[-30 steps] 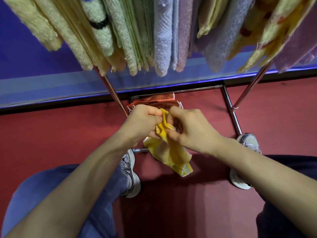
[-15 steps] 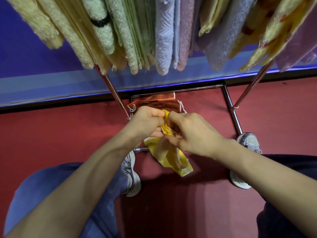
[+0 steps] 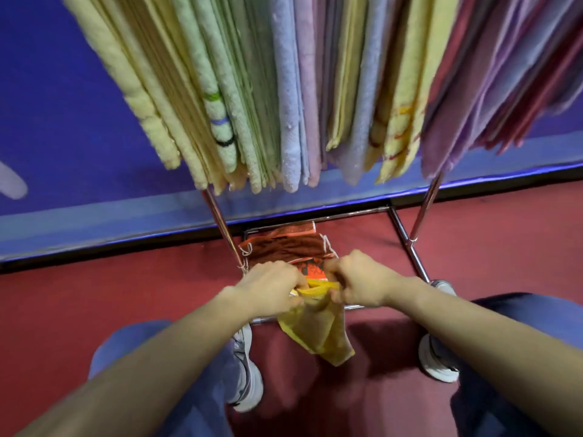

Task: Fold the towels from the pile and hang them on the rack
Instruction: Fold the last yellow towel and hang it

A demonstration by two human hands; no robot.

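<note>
A small yellow towel [image 3: 318, 335] hangs between my two hands, its top edge pinched and its lower part drooping toward the floor. My left hand [image 3: 268, 287] grips the edge on the left and my right hand [image 3: 362, 280] grips it on the right, knuckles close together. Above and beyond them the chrome rack [image 3: 220, 220] carries several hung towels [image 3: 290, 99] in yellow, green, blue, pink and purple. An orange sack [image 3: 284, 247] holding dark brown cloth sits on the floor inside the rack's base.
The rack's base frame [image 3: 402, 228] and slanted legs [image 3: 426, 200] stand on a red floor [image 3: 94, 310] against a blue wall [image 3: 63, 105]. My two white shoes [image 3: 249, 383] stand at either side of the base's near bar.
My hands have drawn slightly apart, stretching the yellow towel's top edge between them. The view has tilted up, so more of the hung towels shows.
</note>
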